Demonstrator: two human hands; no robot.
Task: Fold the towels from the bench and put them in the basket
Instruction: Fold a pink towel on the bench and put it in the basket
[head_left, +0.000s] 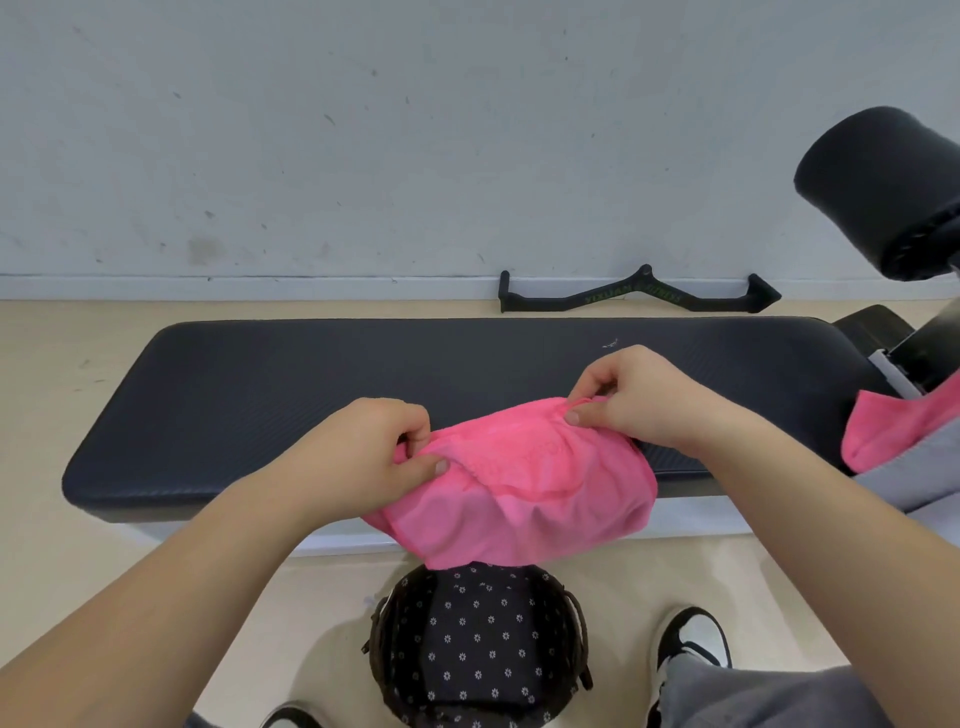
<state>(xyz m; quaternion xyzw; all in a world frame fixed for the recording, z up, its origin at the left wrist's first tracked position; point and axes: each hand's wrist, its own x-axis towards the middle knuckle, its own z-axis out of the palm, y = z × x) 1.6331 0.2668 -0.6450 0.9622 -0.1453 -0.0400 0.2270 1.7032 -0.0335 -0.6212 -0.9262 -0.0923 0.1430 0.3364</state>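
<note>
A pink towel (519, 488) hangs bunched over the front edge of the black padded bench (311, 395). My left hand (363, 452) pinches its left upper corner and my right hand (634, 395) pinches its right upper corner. The towel's lower part droops over the dark basket (571, 649), which stands on the floor below with a flower-print lining. A second pink towel (883, 431) lies at the right end of the bench, partly cut off by the frame edge.
A grey cloth (904, 478) lies under the second towel at the right. A black handle bar (639, 299) rests on the floor by the wall. A padded roller (878, 182) stands at the upper right. My shoes (685, 644) flank the basket.
</note>
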